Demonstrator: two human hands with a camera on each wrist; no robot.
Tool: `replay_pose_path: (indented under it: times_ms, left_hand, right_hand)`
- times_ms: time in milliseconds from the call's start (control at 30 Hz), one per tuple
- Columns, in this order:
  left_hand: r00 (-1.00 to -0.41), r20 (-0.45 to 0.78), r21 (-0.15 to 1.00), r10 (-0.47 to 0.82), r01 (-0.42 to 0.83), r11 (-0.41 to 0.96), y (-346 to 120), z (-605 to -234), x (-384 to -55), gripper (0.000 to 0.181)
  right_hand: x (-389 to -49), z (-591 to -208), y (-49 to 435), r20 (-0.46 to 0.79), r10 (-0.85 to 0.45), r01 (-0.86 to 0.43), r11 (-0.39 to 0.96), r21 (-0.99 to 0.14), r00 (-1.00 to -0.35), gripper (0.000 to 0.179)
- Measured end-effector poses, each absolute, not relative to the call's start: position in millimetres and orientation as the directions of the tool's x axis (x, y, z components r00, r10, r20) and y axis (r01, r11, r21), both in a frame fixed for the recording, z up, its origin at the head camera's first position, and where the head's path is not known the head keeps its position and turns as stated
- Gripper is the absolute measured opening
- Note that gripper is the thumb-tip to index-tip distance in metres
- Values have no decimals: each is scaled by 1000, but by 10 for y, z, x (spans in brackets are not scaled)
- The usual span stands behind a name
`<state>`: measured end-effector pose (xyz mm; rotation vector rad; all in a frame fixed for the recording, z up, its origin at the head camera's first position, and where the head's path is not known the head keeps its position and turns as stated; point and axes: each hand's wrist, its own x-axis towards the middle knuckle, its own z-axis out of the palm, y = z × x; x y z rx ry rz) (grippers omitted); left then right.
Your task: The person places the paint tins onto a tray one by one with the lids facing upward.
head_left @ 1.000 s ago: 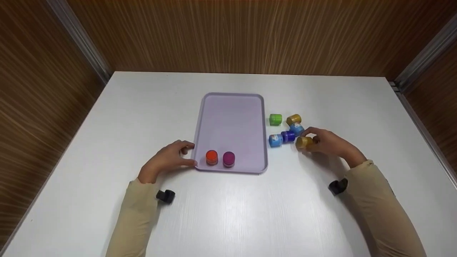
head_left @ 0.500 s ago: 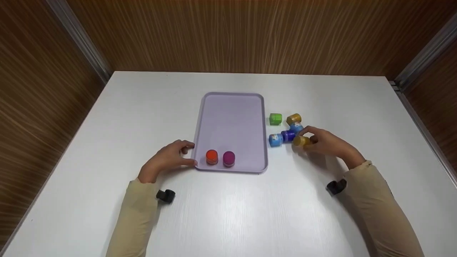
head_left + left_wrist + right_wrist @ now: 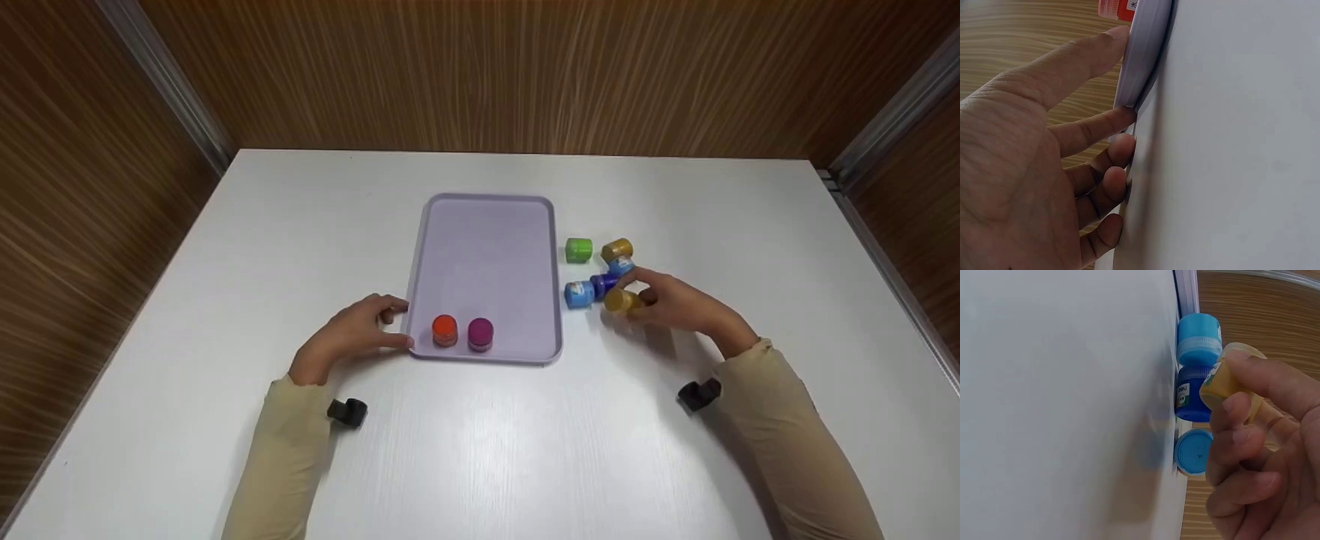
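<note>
The left hand (image 3: 354, 328), fingers apart, touches the tray (image 3: 487, 255) at its near-left corner; the right hand (image 3: 675, 302) pinches a yellow jar (image 3: 618, 301).

The right hand (image 3: 675, 301) pinches a yellow jar (image 3: 620, 301); the left hand (image 3: 355, 330) touches a lilac tray (image 3: 487, 247) bearing an upright orange jar (image 3: 445, 330).

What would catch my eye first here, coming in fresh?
Probably the pale purple tray in the middle of the white table, with an orange jar and a magenta jar near its lower edge in the head view. Next, the right hand pinching a yellow jar beside a cluster of small coloured jars right of the tray. The left hand touches the tray's left edge.
</note>
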<state>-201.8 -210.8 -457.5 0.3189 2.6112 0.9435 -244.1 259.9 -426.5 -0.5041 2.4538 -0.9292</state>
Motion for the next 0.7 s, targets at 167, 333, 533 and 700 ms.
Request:
replay_pose_path:
  times_ms: [167, 333, 533, 700]
  left_hand:
    - [-914, -242, 655, 327, 95, 750, -2104, -4568, -2015, 65]
    - [-912, -236, 659, 334, 103, 745, -2107, -4571, -2020, 65]
    - [-910, -230, 665, 345, 112, 738, -2122, -4577, -2017, 65]
    - [-913, -230, 669, 338, 104, 736, -2121, -4581, -2014, 66]
  right_hand:
    - [-2427, -4259, 2528, -275, -500, -189, 692, -696, -821, 40]
    - [-2409, -4252, 2455, -238, -526, -241, 685, -687, -817, 38]
    - [-2367, -4212, 2370, -230, -536, -268, 694, -669, -812, 39]
    - [-2365, -4200, 2318, -243, -529, -250, 693, -676, -813, 39]
